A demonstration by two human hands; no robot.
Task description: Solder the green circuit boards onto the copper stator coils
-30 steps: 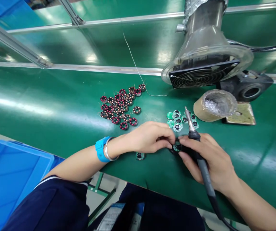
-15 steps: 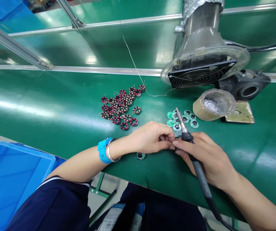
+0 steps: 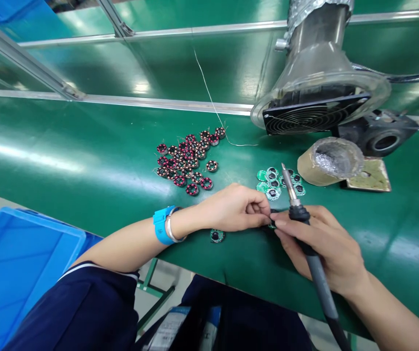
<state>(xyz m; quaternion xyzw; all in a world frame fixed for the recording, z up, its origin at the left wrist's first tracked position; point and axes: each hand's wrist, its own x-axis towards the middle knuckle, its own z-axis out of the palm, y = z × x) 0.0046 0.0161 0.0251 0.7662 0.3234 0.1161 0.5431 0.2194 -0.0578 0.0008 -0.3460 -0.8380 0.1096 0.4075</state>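
Pinching a small round part (image 3: 273, 224) between both hands, mostly hidden by fingers: left hand (image 3: 237, 209) curled nearly closed on it, right hand (image 3: 326, 243) meeting it with thumb and forefinger. Right hand also wraps soldering iron (image 3: 299, 213), tip angled up, presumably to spare the fingers. Iron blocks some green boards (image 3: 273, 193). Lone board (image 3: 217, 236) nearside of left hand; wound coils (image 3: 187, 155) beyond; cup (image 3: 310, 166) and fan hood (image 3: 315, 117) crowd right rear.
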